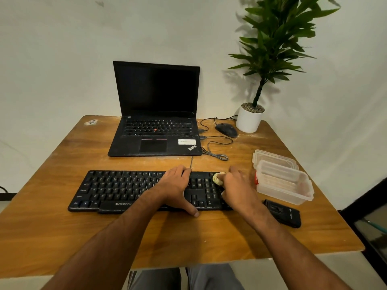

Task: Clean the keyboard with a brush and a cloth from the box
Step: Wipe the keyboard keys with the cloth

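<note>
A wooden table (62, 237) fills most of the room in front of the person, its near edge cutting across their lap so only grey trousers show below it. At the back right corner stands a tall leafy plant (278, 38) in a white pot (249, 120), its top leaves cut off by the upper edge of the view. An open black laptop (156, 109) sits at the back centre, screen dark. In front of it lies the black keyboard (117, 190), running across the table's middle; its right end is hidden under both hands.

To the right of the keyboard sits a clear plastic box (287, 185), with its lid (272, 158) lying just behind it, partly covered by the box. Something red shows at the box's left wall, too little to name. A black pouch-like object (282, 213) lies near the table's front right, beside the right wrist; what it is I cannot tell.

The left hand (178, 187) rests flat over the keyboard's middle-right, fingers fairly straight, thumb reaching off the front edge onto the wood. The right hand (238, 189) is bunched around a small pale cloth (217, 177), pressing it onto the number-pad keys; most of the cloth is hidden in the fist.

A black mouse (226, 129) lies by the pot, its cable (217, 151) looped loosely beside the laptop.
</note>
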Demonstrator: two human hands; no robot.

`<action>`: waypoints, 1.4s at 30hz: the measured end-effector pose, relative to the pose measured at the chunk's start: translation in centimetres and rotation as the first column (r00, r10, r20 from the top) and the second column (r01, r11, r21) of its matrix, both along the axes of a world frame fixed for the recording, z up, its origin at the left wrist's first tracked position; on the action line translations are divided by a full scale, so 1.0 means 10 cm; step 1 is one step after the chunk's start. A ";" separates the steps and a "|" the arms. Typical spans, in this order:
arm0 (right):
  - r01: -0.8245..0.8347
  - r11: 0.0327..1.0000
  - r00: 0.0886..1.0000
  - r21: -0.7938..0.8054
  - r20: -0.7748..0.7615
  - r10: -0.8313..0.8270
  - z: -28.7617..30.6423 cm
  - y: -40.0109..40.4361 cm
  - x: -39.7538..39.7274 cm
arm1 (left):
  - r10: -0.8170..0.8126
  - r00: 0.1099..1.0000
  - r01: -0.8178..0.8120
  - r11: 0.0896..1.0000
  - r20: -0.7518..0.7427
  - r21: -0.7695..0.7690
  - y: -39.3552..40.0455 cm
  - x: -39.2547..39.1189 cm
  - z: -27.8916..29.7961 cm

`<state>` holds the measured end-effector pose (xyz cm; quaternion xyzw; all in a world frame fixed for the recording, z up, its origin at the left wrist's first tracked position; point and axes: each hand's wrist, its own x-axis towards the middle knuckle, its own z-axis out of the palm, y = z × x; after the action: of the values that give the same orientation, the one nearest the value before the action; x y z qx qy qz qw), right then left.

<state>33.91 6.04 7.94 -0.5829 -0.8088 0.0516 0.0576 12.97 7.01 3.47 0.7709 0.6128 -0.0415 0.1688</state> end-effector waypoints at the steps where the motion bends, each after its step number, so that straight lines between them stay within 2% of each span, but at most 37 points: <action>1: -0.001 1.000 1.000 -0.006 0.025 0.001 -0.01 -0.06 0.01 | 0.001 1.000 -0.001 1.000 0.001 0.002 0.00 0.00 -0.01; 5: 0.031 0.996 0.999 -0.086 0.033 -0.028 -0.03 -0.42 0.16 | -0.012 1.000 0.012 1.000 -0.011 0.010 0.01 0.00 0.00; 15: 0.135 0.989 0.991 -0.060 0.023 -0.134 -0.06 -0.68 -0.17 | -0.011 1.000 0.011 1.000 -0.029 0.004 0.04 0.04 0.01; 18: 0.094 0.993 0.992 -0.074 -0.077 -0.100 -0.11 -0.76 -0.31 | -0.008 1.000 0.009 1.000 -0.026 0.012 0.05 0.03 -0.01; 20: 0.011 0.996 0.994 -0.088 -0.106 -0.021 -0.16 -0.82 -0.45 | -0.014 1.000 0.015 0.999 -0.027 0.029 0.05 0.03 -0.01; 23: -0.040 0.998 0.992 -0.040 -0.123 0.035 -0.15 -0.70 -0.45 | -0.011 1.000 0.011 0.999 -0.013 0.030 0.03 0.03 -0.01; 28: 0.062 0.993 0.990 0.096 -0.130 -0.050 -0.07 -0.20 -0.22 | -0.025 0.999 0.025 1.000 -0.032 0.001 0.04 0.03 0.01; 31: 0.008 1.000 0.998 0.023 -0.062 -0.006 -0.09 -0.15 -0.32 | -0.013 1.000 0.013 1.000 -0.015 0.023 0.03 0.00 0.00; 34: -0.050 0.999 0.998 0.022 0.025 0.049 -0.10 -0.31 -0.33 | -0.017 1.000 0.017 0.999 -0.008 0.034 0.03 0.03 -0.01; 38: -0.109 0.994 0.994 -0.028 -0.015 0.108 -0.07 -0.50 -0.12 | -0.003 1.000 0.003 1.000 0.019 0.027 0.01 0.02 -0.01; 40: -0.058 0.998 0.998 -0.029 -0.024 0.057 0.01 -0.38 0.00 | -0.004 1.000 0.004 1.000 0.029 0.023 0.01 0.01 -0.01; 42: 0.036 0.997 0.998 0.069 -0.059 -0.032 0.07 -0.17 0.03 | -0.005 1.000 0.004 1.000 0.030 0.018 0.01 0.02 0.01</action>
<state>34.20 4.34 8.67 -0.5926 -0.7980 0.0391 0.1024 13.13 7.15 3.52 0.7743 0.6088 -0.0249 0.1710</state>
